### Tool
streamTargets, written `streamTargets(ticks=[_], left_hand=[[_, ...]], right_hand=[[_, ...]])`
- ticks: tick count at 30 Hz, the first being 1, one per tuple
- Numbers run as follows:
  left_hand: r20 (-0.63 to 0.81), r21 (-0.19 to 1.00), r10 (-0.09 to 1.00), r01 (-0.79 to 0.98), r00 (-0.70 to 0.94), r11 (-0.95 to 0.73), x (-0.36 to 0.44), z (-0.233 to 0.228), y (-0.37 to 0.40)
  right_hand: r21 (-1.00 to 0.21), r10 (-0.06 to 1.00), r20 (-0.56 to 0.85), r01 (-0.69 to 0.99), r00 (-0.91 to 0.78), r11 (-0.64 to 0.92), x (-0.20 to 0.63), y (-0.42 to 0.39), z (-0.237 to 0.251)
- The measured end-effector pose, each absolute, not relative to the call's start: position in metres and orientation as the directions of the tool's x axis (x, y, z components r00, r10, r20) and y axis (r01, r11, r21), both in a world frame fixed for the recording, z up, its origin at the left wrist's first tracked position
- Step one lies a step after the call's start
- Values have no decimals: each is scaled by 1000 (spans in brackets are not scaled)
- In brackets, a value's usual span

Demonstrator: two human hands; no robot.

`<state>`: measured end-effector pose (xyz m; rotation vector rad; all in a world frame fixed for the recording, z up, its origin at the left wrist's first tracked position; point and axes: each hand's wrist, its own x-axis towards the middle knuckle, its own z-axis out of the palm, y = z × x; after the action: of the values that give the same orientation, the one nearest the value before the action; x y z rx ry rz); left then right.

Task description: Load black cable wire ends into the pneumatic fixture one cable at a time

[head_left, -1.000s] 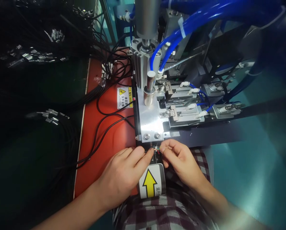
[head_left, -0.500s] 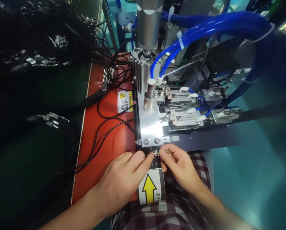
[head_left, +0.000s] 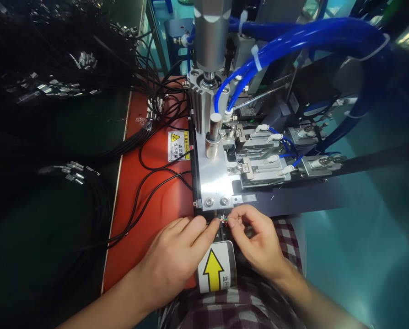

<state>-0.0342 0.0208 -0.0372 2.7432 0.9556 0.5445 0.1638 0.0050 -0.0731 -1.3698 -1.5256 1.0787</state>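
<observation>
Over the last second my view has shifted slightly and my right hand (head_left: 255,242) has curled tighter over the wire ends (head_left: 224,221) – fine positioning, in my judgement, not a new grip. My left hand (head_left: 177,256) has held its place, fingers pinched on the black cable (head_left: 146,196) just behind them. The thin coloured wire ends sit at the machine (head_left: 213,178) mouth, above the yellow arrow label (head_left: 214,269) – right fingers closed on them.

Tiny wire ends (head_left: 224,220) between fingers (head_left: 214,225)
</observation>
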Motion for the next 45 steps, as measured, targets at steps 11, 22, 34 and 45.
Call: streamTargets(ticks=[11,22,34,45], left_hand=[[268,304,636,563,724,-768,-35,-38,21],[268,320,638,558,722,-765,-34,-39,22],[274,318,640,561,718,-765,-33,-38,22],[267,300,636,565,724,-769,-34,-38,21]], right_hand=[[-939,939,-316,-95,-136,-330,161,7,-75],[-903,908,-404,-110,-113,-415,163,5,-66],[-908,920,-381,-150,-89,-391,160,5,-67],[-802,836,-527,-236,-157,-549,159,12,-64]])
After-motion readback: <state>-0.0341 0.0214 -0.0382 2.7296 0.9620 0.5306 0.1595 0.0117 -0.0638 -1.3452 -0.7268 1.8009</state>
